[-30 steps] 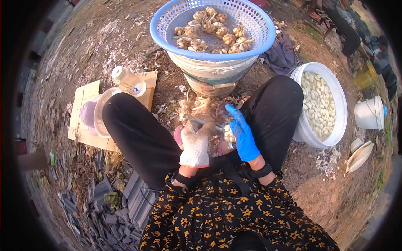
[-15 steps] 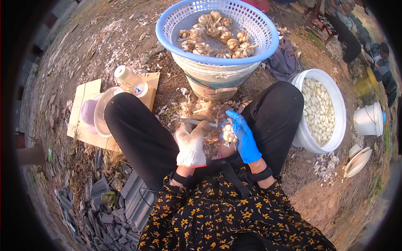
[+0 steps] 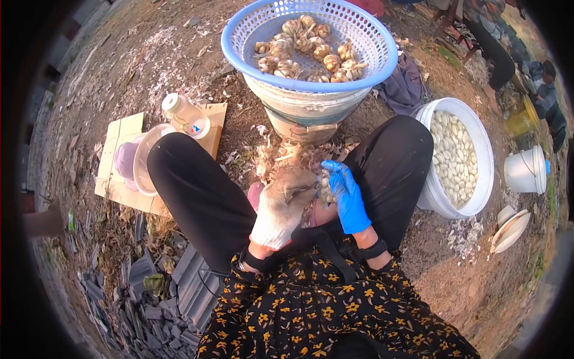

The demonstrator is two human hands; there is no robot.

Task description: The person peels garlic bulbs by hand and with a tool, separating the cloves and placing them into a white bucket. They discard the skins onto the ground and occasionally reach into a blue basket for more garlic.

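My left hand (image 3: 284, 200), in a white knit glove with a soiled brown front, is closed with its fingers against a garlic bulb (image 3: 326, 190). The small knife seen in it a moment earlier is hidden behind the glove now. In a blue rubber glove, my right hand (image 3: 345, 197) holds the bulb from the side, with pale cloves showing between the two hands. Dry garlic skins and stalks (image 3: 287, 154) lie on the ground just beyond them, between my knees.
Ahead, a blue-rimmed basket (image 3: 308, 87) of garlic bulbs rests on a bucket (image 3: 305, 113). A white bucket (image 3: 487, 173) of peeled cloves stands right, near a lidded pail (image 3: 526, 170) and a hat (image 3: 510, 230). A jar (image 3: 185, 113) sits left on cardboard (image 3: 113, 179). Other people sit far right.
My left hand has moved right and turned over onto the garlic bulb, and the knife has gone out of sight behind it. My right hand stays nearly in place.
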